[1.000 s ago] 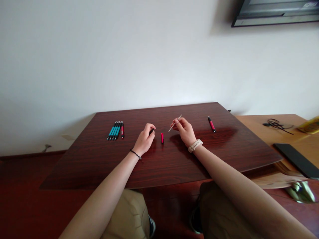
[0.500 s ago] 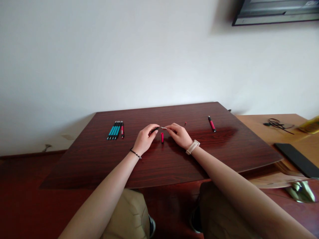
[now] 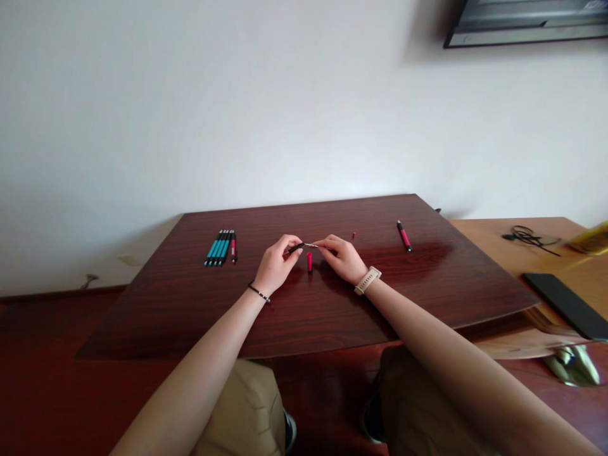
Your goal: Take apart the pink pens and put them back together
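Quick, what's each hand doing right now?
Left hand: closed on a black pen piece.
Right hand: pinching the thin refill, its tip at that piece.

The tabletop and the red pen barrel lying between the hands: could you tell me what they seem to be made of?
The tabletop looks like dark reddish wood or wood-look laminate with a glossy finish: grain streaks show and light glares off it. The red pen barrel looks like smooth opaque plastic, judging by its even bright colour; it is too small to be sure.

Between the two grips, the thin refill (image 3: 311, 245) is too small to tell whether its end sits inside the black pen piece (image 3: 296, 247), mostly hidden under the left hand (image 3: 277, 265) (fingers curled over it). Far right of the grips, a yellow object (image 3: 593, 239) is blurred and cut off by the edge.
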`<control>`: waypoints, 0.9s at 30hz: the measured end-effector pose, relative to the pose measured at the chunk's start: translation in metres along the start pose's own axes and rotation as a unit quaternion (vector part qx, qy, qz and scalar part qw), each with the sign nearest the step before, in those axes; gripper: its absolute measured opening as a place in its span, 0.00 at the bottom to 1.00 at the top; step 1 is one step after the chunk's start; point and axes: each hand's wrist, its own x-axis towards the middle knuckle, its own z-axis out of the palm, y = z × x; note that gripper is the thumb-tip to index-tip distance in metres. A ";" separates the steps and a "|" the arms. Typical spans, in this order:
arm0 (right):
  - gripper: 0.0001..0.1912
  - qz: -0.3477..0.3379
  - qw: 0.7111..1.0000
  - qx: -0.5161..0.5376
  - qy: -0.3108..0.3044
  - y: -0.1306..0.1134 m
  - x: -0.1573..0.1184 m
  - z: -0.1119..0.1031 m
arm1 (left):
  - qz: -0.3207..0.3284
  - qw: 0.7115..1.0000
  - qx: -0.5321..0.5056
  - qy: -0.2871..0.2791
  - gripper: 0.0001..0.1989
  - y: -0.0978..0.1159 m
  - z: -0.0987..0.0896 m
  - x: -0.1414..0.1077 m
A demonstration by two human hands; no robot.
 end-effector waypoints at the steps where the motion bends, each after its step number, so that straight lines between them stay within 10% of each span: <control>1: 0.15 0.000 1.000 -0.001 0.000 0.000 0.000 0.000 | 0.003 1.000 -0.001 -0.002 0.08 0.001 0.000 0.000; 27: 0.05 0.014 1.000 0.012 0.002 0.001 0.000 0.003 | 0.023 0.999 0.022 -0.007 0.09 0.004 -0.002 0.001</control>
